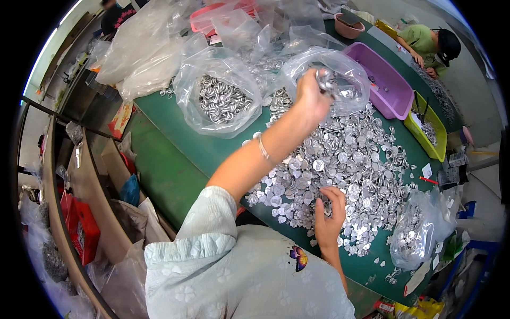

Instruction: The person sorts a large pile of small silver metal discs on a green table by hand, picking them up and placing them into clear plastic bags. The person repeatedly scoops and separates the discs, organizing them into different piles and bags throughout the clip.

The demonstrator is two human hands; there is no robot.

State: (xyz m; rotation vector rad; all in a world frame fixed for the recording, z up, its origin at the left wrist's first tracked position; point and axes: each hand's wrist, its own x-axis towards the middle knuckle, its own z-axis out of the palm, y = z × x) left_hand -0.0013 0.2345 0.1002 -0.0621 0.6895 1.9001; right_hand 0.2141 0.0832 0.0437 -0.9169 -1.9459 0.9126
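My left hand (312, 98), blurred at the fingertips, is closed around several small silver metal pieces (326, 80). It is raised over the mouth of an open clear plastic bag (353, 106) at the far side of the table. A broad pile of flat silver charms (340, 159), some round and some heart-shaped, spreads over the green table below it. My right hand (330, 215) rests at the pile's near edge, with thumb and fingers apart and curved over the charms. Left of the raised hand stands another clear bag (186, 101) holding silver ring-like pieces (226, 101).
A purple tub (396, 87) and a yellow-green basket (438, 133) stand along the table's right side. Nearer lies a filled plastic bag (414, 234) beside a red pen (428, 181). Empty plastic bags (154, 48) heap at the back. Another person (430, 45) works at the far right.
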